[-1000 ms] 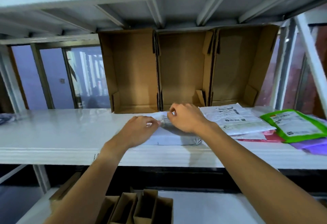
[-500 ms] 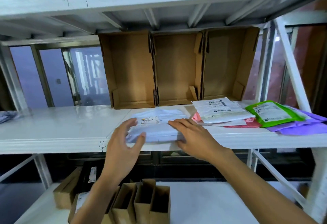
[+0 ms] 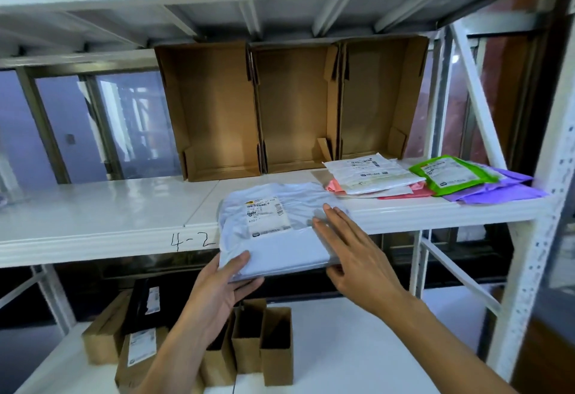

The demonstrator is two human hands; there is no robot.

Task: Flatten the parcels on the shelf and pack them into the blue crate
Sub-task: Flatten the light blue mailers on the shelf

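Observation:
A flat white parcel (image 3: 273,225) with a printed label hangs halfway over the front edge of the white shelf (image 3: 102,216) marked 4-2. My left hand (image 3: 222,287) holds its near left corner, thumb on top and fingers underneath. My right hand (image 3: 351,250) lies along the parcel's right edge with straight fingers on top and the thumb at the near edge. Further right on the shelf lie a white parcel (image 3: 370,172) on a pink one (image 3: 404,191), a green parcel (image 3: 451,172) and purple parcels (image 3: 504,188). No blue crate is in view.
Three open cardboard trays (image 3: 295,107) stand on end at the back of the shelf. On the lower shelf stand several brown cardboard boxes (image 3: 261,344) and labelled packages (image 3: 140,347). A white upright post (image 3: 535,238) rises at the right.
The white parcel has slid toward me, out over the shelf's front edge. My left hand went from its side to under its near corner. My right hand shifted to its right edge.

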